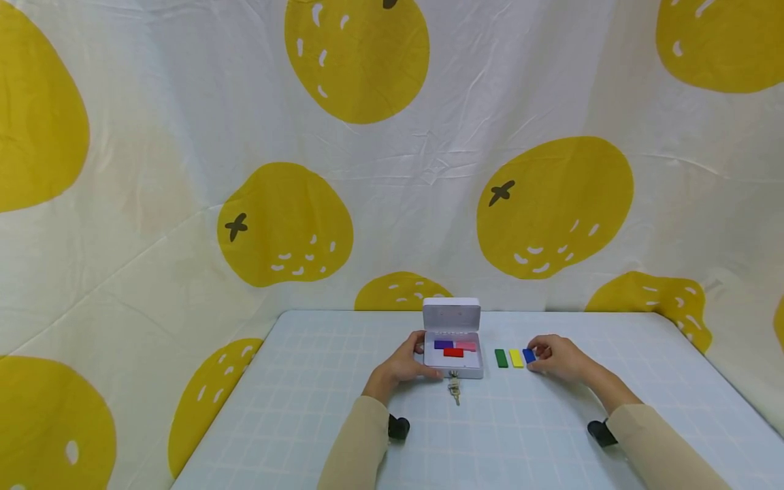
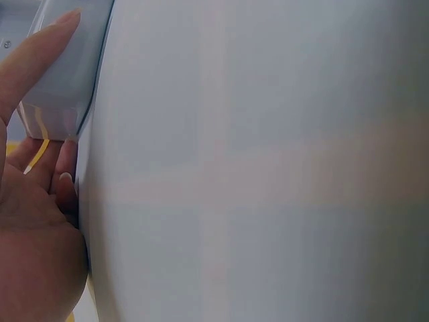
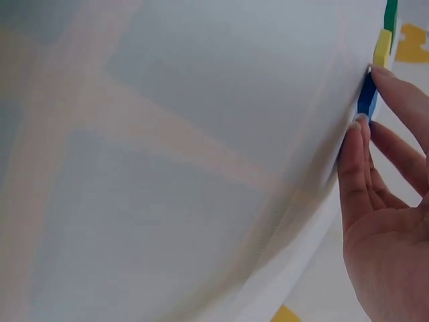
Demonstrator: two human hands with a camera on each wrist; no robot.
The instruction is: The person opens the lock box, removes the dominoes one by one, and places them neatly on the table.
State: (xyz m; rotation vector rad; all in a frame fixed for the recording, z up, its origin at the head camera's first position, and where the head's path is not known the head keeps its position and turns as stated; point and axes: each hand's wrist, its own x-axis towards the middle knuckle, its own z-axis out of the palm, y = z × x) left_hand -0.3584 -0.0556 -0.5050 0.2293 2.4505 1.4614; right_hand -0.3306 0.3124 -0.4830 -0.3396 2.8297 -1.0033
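A small white metal cash box (image 1: 470,373) stands on the table with its lid (image 1: 452,316) raised. My left hand (image 1: 405,362) holds the box at its left side, thumb along the front and fingers round the side. Inside lie a purple block (image 1: 444,344), a pink block (image 1: 465,346) and a red block (image 1: 453,352). Keys (image 1: 454,389) hang from the lock at the front. To the right of the box, my right hand (image 1: 562,358) pinches a flat blue block (image 3: 366,97) between thumb and fingertips. It is the rightmost of a row with a yellow block (image 1: 516,358) and a green block (image 1: 501,358).
The table (image 1: 318,395) has a pale blue checked cover. Behind it hangs a white curtain (image 1: 404,231) with large yellow fruit prints. Black wrist straps (image 1: 399,428) show at both sleeves.
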